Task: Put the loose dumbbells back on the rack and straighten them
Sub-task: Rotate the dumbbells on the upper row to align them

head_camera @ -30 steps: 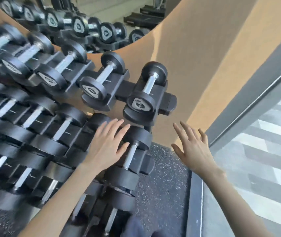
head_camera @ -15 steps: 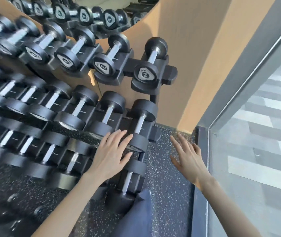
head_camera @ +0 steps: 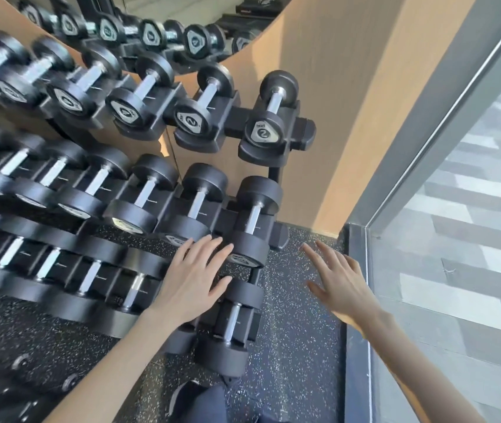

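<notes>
Hands spread, holding nothing. Left hand [head_camera: 194,279] has dropped to end black rubber-headed dumbbell [head_camera: 258,193] on black steel rack [head_camera: 304,132]; right hand [head_camera: 340,282] hovers at 3 o'clock. Straightening likely next.

We are seeing matt black, rubbery dumbbell heads [head_camera: 259,190] on bright, smooth metal handles [head_camera: 252,219], sitting in matt black cradles [head_camera: 273,152]. At six o'clock we are looking at rough, speckled rubber floor [head_camera: 298,315]; at one o'clock, smooth wood-look wall [head_camera: 334,117]; at three o'clock, glossy glass [head_camera: 456,239].

Both hands extended forward, fingers straight (spread): left [head_camera: 192,279], right [head_camera: 339,285].
</notes>
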Available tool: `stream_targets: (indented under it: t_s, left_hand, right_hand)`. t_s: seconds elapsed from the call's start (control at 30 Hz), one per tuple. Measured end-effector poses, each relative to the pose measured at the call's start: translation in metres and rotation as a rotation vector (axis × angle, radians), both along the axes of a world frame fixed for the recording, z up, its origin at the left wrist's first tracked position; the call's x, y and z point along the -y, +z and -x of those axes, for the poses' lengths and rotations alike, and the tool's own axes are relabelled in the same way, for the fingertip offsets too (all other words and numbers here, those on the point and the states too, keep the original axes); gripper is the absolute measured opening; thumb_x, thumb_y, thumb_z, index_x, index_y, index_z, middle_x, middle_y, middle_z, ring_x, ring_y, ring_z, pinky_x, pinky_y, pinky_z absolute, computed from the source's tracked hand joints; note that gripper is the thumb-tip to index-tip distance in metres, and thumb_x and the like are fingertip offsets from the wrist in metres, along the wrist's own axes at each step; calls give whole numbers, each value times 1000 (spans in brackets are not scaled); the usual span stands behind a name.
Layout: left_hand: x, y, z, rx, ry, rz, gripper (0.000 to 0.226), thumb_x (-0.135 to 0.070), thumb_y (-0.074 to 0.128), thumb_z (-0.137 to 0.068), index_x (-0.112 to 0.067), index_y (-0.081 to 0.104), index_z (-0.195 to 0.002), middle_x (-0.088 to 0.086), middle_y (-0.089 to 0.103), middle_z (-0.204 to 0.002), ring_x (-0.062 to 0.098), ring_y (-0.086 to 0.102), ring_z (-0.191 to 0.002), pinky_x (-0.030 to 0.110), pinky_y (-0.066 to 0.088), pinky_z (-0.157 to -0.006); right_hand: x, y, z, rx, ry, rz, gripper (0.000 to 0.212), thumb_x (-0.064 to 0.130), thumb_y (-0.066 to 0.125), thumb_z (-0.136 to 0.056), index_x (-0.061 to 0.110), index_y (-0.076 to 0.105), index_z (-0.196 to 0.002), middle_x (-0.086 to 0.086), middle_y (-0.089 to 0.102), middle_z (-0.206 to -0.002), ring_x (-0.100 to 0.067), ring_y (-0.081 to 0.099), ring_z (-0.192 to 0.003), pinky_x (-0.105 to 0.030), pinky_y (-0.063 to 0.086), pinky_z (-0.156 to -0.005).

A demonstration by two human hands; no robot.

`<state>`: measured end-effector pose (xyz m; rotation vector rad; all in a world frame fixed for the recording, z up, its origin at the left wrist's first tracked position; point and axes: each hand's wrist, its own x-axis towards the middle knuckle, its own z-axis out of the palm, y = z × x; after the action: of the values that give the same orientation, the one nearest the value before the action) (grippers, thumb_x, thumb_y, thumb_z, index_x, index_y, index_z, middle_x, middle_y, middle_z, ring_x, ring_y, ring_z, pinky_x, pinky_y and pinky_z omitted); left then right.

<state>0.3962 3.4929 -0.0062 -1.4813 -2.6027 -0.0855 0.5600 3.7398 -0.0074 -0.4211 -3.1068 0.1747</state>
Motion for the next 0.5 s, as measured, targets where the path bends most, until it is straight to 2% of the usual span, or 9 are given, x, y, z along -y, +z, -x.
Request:
stream_targets:
  t_s: [0.23, 0.3, 0.4, 0.5]
  left_hand:
    - [-12, 8, 83, -40, -130, -31, 56, -47, 35, -90, -16, 51, -134, 9, 55, -132, 26, 47, -126, 44, 26, -107]
    - [-21, 17, 121, -57, -174, -53, 56, -46, 36, -90, -16, 50, -135, 9, 54, -133, 27, 46, -127, 44, 25, -108]
    - [-41, 32, 179, -67, -225, -97, 55, -45, 35, -91, -15, 50, -134, 10, 54, -133, 28, 46, -126, 47, 31, -108]
    - [-68, 41, 235, -55, -273, -139, 55, -44, 34, -92, -13, 50, -134, 11, 54, -133, 29, 46, -126, 47, 34, -107]
  right_hand:
    - [-5, 18, 77, -29, -33, -127, 71, 36, 65, -82, 19, 31, -142, -16, 44, -140, -34, 43, -128, -55, 39, -97]
    - [-5, 27, 109, -42, -56, -153, 70, 36, 63, -84, 20, 29, -143, -15, 40, -143, -32, 38, -132, -56, 35, -100]
    - [-7, 40, 159, -46, -117, -163, 66, 40, 49, -92, 23, 17, -147, -10, 25, -152, -27, 23, -139, -52, 24, -108]
    - [-12, 51, 206, -65, -185, -146, 64, 41, 46, -94, 23, 17, -148, -11, 24, -152, -28, 25, -138, -49, 23, -109]
